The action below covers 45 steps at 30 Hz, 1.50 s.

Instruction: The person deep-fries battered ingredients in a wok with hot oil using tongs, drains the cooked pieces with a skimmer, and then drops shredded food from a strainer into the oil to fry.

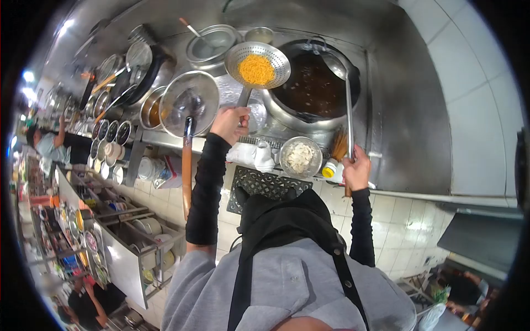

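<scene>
My left hand (232,123) is closed round the handle of a perforated metal strainer (281,67). Small yellow-orange pieces of food (256,70) lie heaped in the strainer, which is beside the wok's left rim. My right hand (357,169) grips the long handle of a ladle (349,113). The ladle's bowl is over the far right part of the wok (287,115), which contains dark, bubbling liquid (309,85). In front of the wok, a metal bowl (283,165) holds white pieces of food (301,156).
Left of my left hand, a wide sieve (178,99) with a wooden handle extends past the counter edge. A pot (190,55) stands behind it. A yellow-capped bottle (329,169) and white cloth (264,157) sit at the front edge. Other people (52,144) are farther left.
</scene>
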Available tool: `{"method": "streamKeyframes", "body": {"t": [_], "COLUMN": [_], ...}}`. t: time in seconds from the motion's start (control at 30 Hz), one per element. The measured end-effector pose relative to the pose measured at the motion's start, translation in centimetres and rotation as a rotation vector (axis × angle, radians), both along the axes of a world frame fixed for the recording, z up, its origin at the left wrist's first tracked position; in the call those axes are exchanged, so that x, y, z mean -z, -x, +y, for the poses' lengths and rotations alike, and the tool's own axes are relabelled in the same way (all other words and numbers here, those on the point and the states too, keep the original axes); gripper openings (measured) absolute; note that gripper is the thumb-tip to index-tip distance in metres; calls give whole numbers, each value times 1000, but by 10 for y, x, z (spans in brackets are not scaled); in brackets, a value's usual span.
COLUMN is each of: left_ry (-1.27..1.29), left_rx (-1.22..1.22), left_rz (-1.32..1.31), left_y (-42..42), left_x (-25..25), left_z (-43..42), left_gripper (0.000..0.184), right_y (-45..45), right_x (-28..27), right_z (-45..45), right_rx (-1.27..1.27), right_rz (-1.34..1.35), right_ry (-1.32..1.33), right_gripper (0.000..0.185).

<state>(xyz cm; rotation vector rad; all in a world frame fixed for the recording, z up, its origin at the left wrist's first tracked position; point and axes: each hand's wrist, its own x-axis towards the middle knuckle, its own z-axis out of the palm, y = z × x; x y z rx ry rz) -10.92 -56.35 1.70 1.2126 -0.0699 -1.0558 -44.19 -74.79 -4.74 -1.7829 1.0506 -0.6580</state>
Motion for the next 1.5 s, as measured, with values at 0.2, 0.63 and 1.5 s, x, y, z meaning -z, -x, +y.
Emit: {"method": "streamKeyframes", "body": {"t": [0.2,0.63,1.5], "left_ry": [-102,-556,-153], "left_rx": [91,256,-224], "left_rz": [-133,-1523,-812], "left_y": [-3,-12,27], "left_x": [46,102,40], "left_z": [-82,-149,5], "left_gripper": [9,50,27], "right_y": [0,35,80], "right_x": [-10,-7,-20], "right_z": [-6,-8,-12], "right_rx": [74,130,206], "right_rz": [-46,12,179], "right_ry": [-74,-79,392], "right_gripper": [33,44,53]}}
